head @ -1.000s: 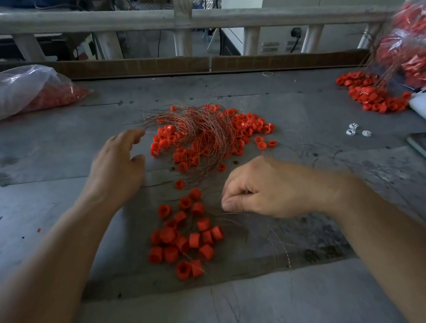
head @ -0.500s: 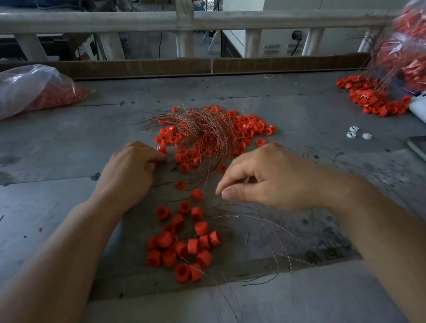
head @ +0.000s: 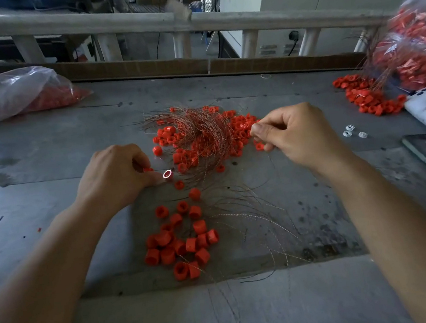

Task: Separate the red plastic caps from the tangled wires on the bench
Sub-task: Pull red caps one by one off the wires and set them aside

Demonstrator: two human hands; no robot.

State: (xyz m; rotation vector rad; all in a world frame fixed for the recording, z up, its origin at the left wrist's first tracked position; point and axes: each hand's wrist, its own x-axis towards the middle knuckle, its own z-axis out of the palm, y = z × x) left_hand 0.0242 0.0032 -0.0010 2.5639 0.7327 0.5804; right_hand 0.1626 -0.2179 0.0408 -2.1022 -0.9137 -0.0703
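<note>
Red cap [head: 147,169]: one is clamped between the curled fingers [head: 134,158] of my left hand [head: 114,176], which rests on the tabletop [head: 41,165] just left of the wire tangle [head: 202,132]. The fingers [head: 259,130] of my right hand [head: 293,135] are pinched together at the tangle's right edge, on what looks like one thin strand [head: 272,163]. The tangle itself lies between my hands, with many red caps [head: 240,129] caught in it and scattered around it. Nearer to me than the tangle sits a separate heap of caps [head: 182,243], free of wire, with loose wires [head: 256,221] fanned out just to its right. Far left of the tangle lies a clear bag [head: 3,96] holding red pieces. Far right of it, another bag [head: 422,52] bulges with caps and wire, more spilled caps [head: 365,99] lying at its foot.
</note>
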